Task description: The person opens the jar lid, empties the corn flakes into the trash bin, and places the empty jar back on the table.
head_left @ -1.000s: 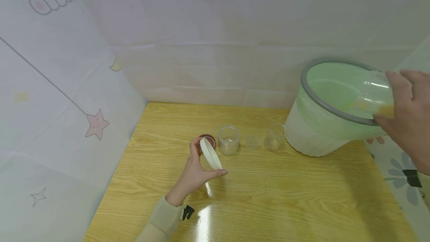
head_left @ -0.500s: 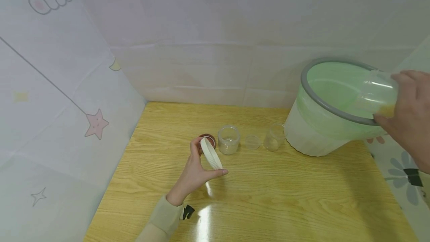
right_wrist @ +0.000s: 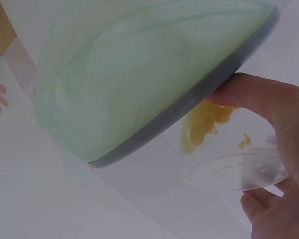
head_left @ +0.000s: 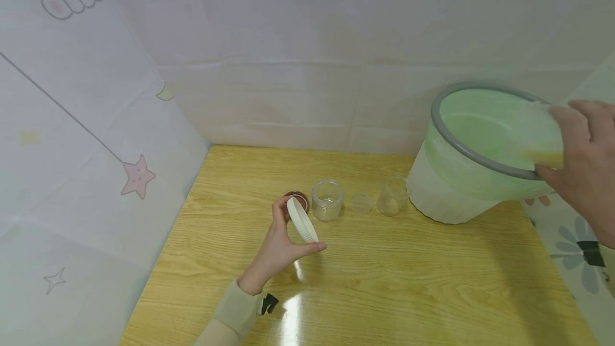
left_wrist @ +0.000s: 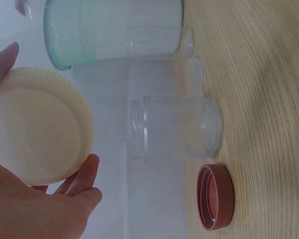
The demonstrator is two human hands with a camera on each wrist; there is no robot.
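My left hand (head_left: 276,252) pinches a cream-white ribbed lid (head_left: 302,221) by its edges, thumb on one side and fingers on the other. The lid is held tilted above the table. At the right, my right hand (head_left: 588,162) grips a clear jar (right_wrist: 234,167), tipped sideways with its mouth over the bin. Soft yellow-orange pieces (right_wrist: 204,127) cling inside the jar; their kind is unclear. Under the jar stands a green-and-white bin (head_left: 447,194) with a grey rim. In the head view the jar is blurred.
On the wooden table (head_left: 384,282), an uncapped clear glass jar (head_left: 328,204) stands beside a reddish-brown lid (left_wrist: 217,196). To its right are a small clear round piece (head_left: 361,204) and a clear cup (head_left: 391,199) near the bin. Patterned cloth (head_left: 288,95) covers the walls.
The tipped jar and my right hand shift slightly right, then back left, the jar blurring with motion. Yellow matter shows at differing places in it. My left hand and the lid stay put.
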